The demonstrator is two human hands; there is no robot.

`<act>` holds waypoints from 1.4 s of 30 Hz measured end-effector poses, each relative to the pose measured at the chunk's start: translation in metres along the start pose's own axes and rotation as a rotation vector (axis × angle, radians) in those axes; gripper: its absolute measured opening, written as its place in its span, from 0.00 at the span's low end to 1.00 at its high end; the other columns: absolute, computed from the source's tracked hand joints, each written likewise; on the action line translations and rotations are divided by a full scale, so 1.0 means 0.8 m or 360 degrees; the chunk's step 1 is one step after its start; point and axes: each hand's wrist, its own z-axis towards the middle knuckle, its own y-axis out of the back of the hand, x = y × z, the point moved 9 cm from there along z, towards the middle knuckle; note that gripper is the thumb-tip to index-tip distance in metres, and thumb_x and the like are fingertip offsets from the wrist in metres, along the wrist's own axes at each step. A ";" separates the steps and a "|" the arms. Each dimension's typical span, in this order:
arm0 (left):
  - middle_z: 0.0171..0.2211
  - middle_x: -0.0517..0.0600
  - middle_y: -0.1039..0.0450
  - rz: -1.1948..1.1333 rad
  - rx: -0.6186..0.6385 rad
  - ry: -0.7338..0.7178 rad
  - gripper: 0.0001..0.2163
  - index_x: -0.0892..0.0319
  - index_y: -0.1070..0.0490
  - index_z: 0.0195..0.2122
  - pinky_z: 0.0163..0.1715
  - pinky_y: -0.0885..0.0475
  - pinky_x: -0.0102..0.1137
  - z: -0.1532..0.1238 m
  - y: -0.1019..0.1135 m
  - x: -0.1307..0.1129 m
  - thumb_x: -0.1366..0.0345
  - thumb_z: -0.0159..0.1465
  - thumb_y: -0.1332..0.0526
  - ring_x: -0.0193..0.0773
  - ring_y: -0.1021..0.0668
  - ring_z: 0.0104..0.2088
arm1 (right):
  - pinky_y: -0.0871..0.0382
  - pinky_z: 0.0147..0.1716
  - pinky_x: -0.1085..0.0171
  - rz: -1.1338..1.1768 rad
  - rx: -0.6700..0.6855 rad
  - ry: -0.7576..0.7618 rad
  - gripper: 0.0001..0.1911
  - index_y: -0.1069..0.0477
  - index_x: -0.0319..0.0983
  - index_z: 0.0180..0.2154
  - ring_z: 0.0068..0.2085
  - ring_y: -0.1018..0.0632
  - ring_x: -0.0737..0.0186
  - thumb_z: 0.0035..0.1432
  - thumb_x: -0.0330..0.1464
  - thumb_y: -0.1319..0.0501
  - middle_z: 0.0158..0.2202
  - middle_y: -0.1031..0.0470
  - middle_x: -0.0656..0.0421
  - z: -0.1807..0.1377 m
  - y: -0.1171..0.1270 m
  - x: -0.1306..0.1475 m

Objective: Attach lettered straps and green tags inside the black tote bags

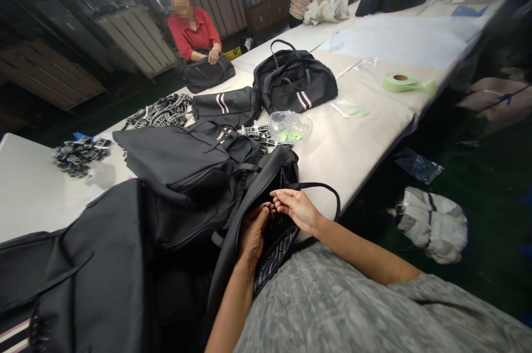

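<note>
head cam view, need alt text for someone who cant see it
A person's left hand and right hand meet at the open top of a black bag at the edge of a long white table. More black bags, a clear plastic bag and a green tape roll lie on it; other people work farther along.

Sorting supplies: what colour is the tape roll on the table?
Pale green tape roll, clearest in the head view.
</note>
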 end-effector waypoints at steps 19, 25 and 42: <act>0.32 0.48 0.23 0.0073 -0.0195 -0.0254 0.18 0.60 0.26 0.34 0.41 0.28 0.33 -0.007 0.017 -0.004 0.62 0.44 0.26 0.37 0.22 0.34 | 0.29 0.27 0.66 -0.0946 0.0054 0.0484 0.10 0.27 0.38 0.39 0.25 0.25 0.67 0.55 0.35 0.39 0.24 0.26 0.62 -0.006 -0.012 0.010; 0.33 0.47 0.22 -0.0080 -0.0056 -0.0101 0.16 0.59 0.24 0.34 0.41 0.29 0.32 -0.010 0.008 0.003 0.62 0.44 0.26 0.34 0.22 0.34 | 0.31 0.30 0.67 -0.0670 0.0047 0.0365 0.15 0.28 0.36 0.38 0.27 0.26 0.69 0.49 0.36 0.34 0.27 0.25 0.61 -0.003 -0.005 0.017; 0.30 0.48 0.23 0.0711 -0.0393 -0.0536 0.11 0.57 0.24 0.31 0.47 0.31 0.40 -0.021 0.025 -0.028 0.58 0.49 0.30 0.43 0.22 0.35 | 0.32 0.26 0.68 -0.0619 -0.0081 0.0148 0.12 0.26 0.35 0.32 0.25 0.24 0.67 0.45 0.34 0.32 0.23 0.24 0.59 0.000 0.000 0.000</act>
